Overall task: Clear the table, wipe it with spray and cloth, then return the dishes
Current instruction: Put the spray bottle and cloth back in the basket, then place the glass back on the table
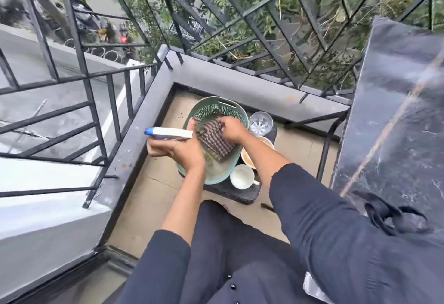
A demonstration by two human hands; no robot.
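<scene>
My left hand [176,151] grips a white spray bottle [168,133] with a blue nozzle, held level above the left rim of a green basket [217,102]. Over the basket my right hand [234,129] holds a brown checked cloth [215,141]. The basket stands on a low dark stool [240,194]. To its right on the stool sit a clear glass [260,122], a white bowl [264,141] partly hidden by my right forearm, and a white mug [242,176]. The black marble table [396,116] rises at the right.
A black metal railing [115,102] and grey ledge [240,80] enclose the narrow balcony corner. Beige floor tiles [149,198] show at left of the stool. A black strap [394,215] lies on the table's near part.
</scene>
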